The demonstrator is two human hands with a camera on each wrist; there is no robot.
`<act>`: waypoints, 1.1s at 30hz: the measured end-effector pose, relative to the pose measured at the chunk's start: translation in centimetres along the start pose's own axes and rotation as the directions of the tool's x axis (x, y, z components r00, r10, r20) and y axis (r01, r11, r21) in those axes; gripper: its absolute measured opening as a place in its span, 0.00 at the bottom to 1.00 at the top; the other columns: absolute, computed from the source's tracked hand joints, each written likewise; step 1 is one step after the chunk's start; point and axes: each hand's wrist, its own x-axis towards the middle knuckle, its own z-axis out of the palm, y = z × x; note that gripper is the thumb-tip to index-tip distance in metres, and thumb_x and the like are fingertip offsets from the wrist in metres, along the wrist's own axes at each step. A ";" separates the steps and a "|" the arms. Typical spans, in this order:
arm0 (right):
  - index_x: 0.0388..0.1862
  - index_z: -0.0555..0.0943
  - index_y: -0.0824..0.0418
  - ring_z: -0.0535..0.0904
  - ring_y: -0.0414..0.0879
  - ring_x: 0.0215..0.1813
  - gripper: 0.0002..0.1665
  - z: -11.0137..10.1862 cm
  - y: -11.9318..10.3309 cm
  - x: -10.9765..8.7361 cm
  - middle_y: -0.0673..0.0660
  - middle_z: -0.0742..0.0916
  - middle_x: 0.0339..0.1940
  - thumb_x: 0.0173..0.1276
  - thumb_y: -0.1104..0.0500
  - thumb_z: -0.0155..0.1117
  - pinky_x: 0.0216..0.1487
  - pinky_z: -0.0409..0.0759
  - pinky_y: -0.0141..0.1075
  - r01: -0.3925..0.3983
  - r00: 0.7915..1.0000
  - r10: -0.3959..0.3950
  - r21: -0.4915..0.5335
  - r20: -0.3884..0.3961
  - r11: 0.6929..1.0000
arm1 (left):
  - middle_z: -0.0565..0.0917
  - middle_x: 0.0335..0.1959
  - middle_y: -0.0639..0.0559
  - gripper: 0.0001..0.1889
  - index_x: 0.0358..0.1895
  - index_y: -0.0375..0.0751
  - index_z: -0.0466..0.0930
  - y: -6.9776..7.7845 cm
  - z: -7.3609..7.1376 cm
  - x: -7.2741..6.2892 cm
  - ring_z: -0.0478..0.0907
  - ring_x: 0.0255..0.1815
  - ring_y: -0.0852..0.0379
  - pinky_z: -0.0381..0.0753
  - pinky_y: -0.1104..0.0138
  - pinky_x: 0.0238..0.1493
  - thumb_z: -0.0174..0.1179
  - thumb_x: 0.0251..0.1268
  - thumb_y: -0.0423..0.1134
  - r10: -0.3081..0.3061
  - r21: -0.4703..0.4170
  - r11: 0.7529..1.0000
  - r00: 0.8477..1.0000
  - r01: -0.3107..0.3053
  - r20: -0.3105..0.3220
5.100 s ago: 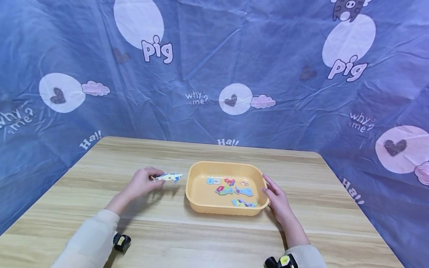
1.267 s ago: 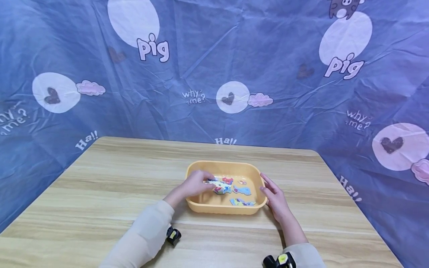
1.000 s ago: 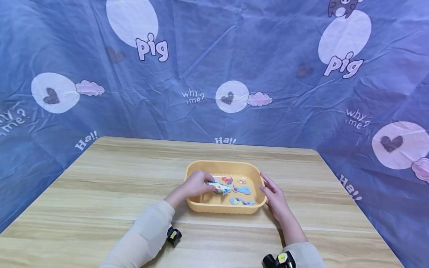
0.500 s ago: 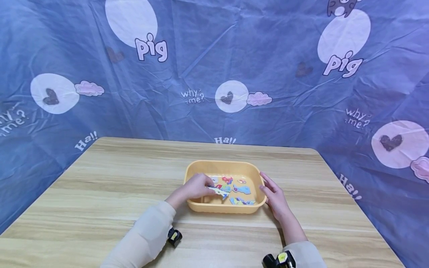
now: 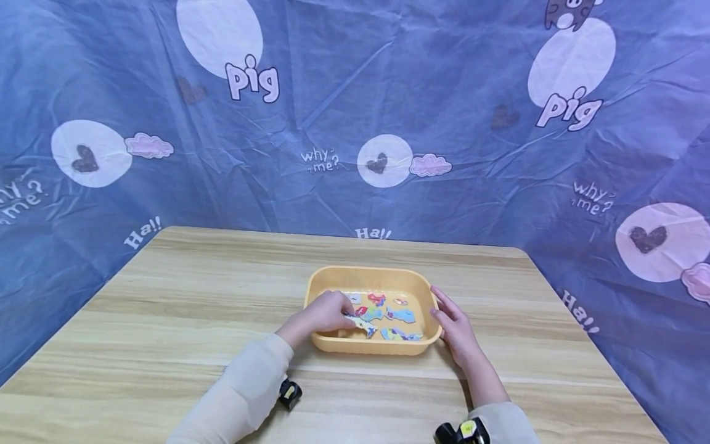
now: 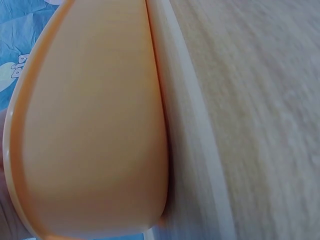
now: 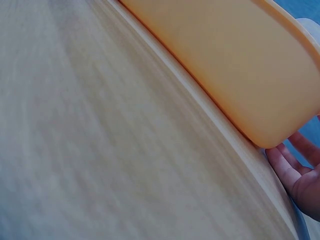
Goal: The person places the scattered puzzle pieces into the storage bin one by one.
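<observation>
My left hand (image 5: 328,312) reaches over the left side of a yellow-orange plastic tray (image 5: 368,348) and pinches a flat puzzle piece (image 5: 364,325), pale with blue edges, low over the tray floor. Whether that piece touches the floor I cannot tell. My right hand (image 5: 457,327) grips the tray's right end, thumb at the rim and fingers along the outer wall. In the right wrist view, fingers (image 7: 282,167) of this hand touch the tray's lower corner. The left wrist view is mostly tray wall (image 6: 95,115), hiding the left fingertips.
Other puzzle pieces lie flat in the tray: a red one (image 5: 376,299), a light blue one (image 5: 400,315), a blue and yellow one (image 5: 400,335), a green and red one (image 5: 369,313) and several more. The wooden table (image 5: 166,320) ends at a blue printed cloth (image 5: 333,203).
My left hand has carried the pale puzzle piece from the table at left into the tray, then lowered it toward the near left corner. My right hand stays at the tray's right end.
</observation>
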 end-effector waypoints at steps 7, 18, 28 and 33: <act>0.64 0.58 0.58 0.69 0.52 0.51 0.31 0.1 0.0 0.0 0.65 0.66 0.58 0.61 0.64 0.50 0.41 0.75 0.38 0.014 1.000 -0.014 0.000 -0.005 1.000 | 0.74 0.20 0.58 0.04 0.20 0.43 0.80 0.1 0.0 0.0 0.68 0.24 0.61 0.67 0.70 0.29 0.66 0.40 0.38 -0.002 0.034 0.999 1.000 0.001 0.026; 0.64 0.58 0.58 0.69 0.54 0.51 0.31 0.1 -0.1 -0.1 0.66 0.66 0.59 0.61 0.65 0.50 0.41 0.75 0.38 0.015 1.000 -0.015 0.007 0.004 1.000 | 0.72 0.17 0.60 0.07 0.16 0.44 0.78 0.1 0.2 -0.1 0.67 0.22 0.62 0.67 0.70 0.26 0.67 0.37 0.39 0.017 0.110 0.994 0.999 -0.020 0.028; 0.64 0.58 0.58 0.68 0.54 0.52 0.31 0.1 -0.3 -0.3 0.66 0.66 0.58 0.61 0.66 0.49 0.41 0.75 0.39 0.018 1.000 -0.018 0.025 0.007 1.000 | 0.69 0.13 0.60 0.09 0.12 0.44 0.74 0.2 0.2 0.0 0.64 0.20 0.61 0.64 0.71 0.23 0.66 0.37 0.36 -0.023 0.118 0.993 0.998 0.015 0.061; 0.64 0.58 0.57 0.67 0.55 0.53 0.30 0.2 -0.4 -0.4 0.65 0.66 0.59 0.62 0.66 0.49 0.42 0.74 0.38 0.007 1.000 -0.007 0.025 0.009 1.000 | 0.66 0.10 0.59 0.12 0.09 0.44 0.71 0.3 0.2 -0.1 0.61 0.17 0.62 0.61 0.71 0.20 0.66 0.37 0.35 -0.030 0.135 0.991 0.997 0.021 0.067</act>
